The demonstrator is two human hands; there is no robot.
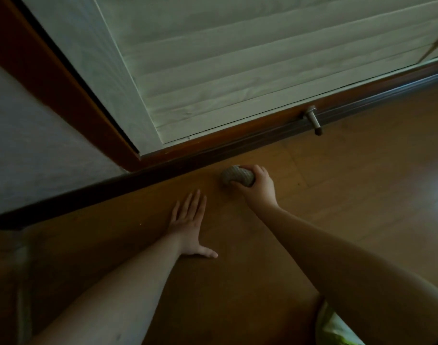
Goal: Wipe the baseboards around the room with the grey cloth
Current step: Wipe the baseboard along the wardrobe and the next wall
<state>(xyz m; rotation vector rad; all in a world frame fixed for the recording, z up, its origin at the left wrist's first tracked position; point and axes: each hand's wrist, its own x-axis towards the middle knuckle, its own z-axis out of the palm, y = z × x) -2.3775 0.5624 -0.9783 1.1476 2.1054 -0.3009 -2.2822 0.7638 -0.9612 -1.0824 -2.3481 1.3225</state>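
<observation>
The grey cloth (pixel 238 176) is bunched into a ball with a waffle texture, and my right hand (pixel 259 185) grips it just above the wooden floor. It sits a short way in front of the dark brown baseboard (pixel 88 192), which runs from lower left to upper right along the wall. My left hand (pixel 189 225) lies flat on the floor with fingers straight and spread, pointing toward the baseboard, left of the cloth.
A metal door stopper (pixel 312 120) sticks out from the baseboard at the right. Above it hangs a pale pleated blind (pixel 238 70) inside a brown wooden frame (pixel 71 95). The grey wall (pixel 26 145) is at left. Wooden floor (pixel 362 183) extends right.
</observation>
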